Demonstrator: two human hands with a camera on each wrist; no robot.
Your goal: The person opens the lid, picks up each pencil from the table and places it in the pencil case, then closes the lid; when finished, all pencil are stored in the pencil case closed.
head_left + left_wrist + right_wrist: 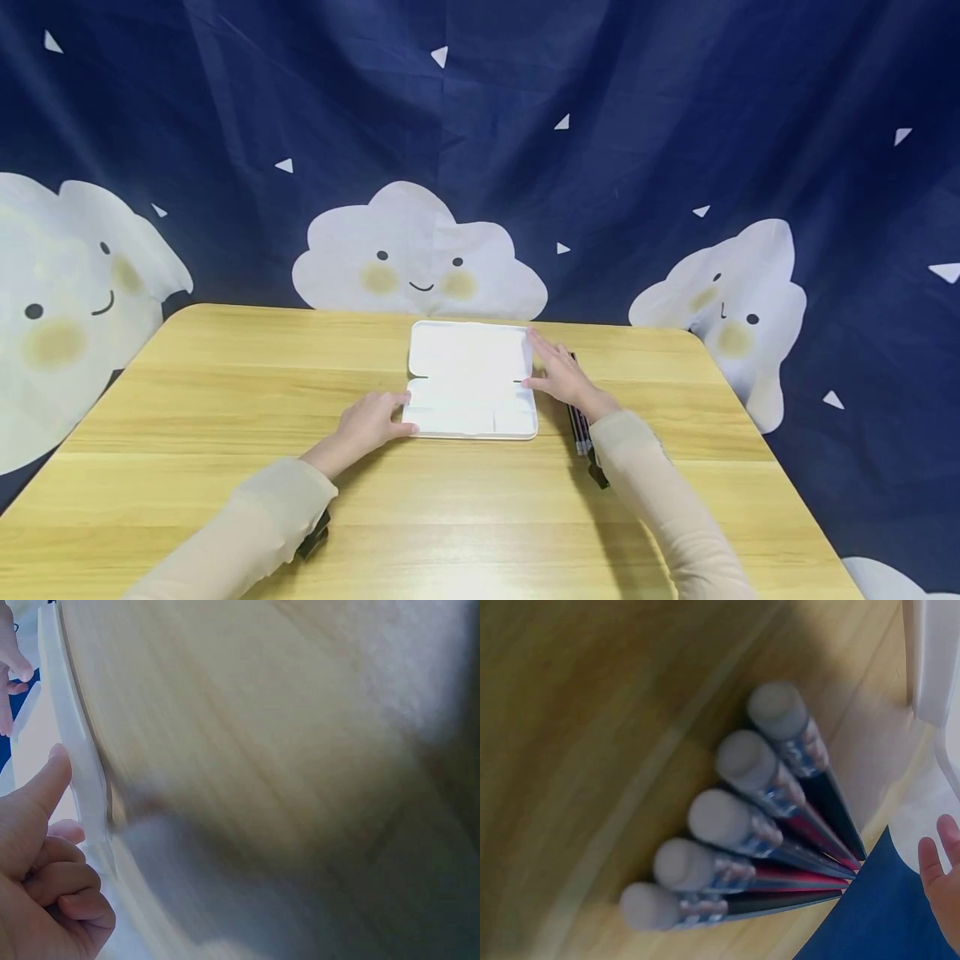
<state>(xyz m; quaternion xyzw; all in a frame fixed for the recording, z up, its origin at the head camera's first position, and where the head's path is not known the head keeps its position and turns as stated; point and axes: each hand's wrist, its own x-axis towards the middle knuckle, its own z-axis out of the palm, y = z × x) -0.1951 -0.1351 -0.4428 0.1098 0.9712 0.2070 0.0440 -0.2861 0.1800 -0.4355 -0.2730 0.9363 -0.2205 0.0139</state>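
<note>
A white pencil case (468, 354) lies open and flat on the table, its lid folded back toward the far edge and its compartments nearer me. At its near left corner, my left hand (366, 425) holds the edge; the left wrist view shows the thumb (51, 776) laid over the rim and the other fingers curled. My right hand (566, 379) is at the right side, forefinger along the lid and thumb by the hinge, fingers mostly straight. Several pencils (720, 817) with white erasers lie fanned beneath the right wrist, partly hidden by it in the head view.
The light wooden table (465, 517) has rounded far corners. Behind it hangs a dark blue curtain (600, 183) printed with smiling clouds and white triangles. Dark wrist devices show under both sleeves.
</note>
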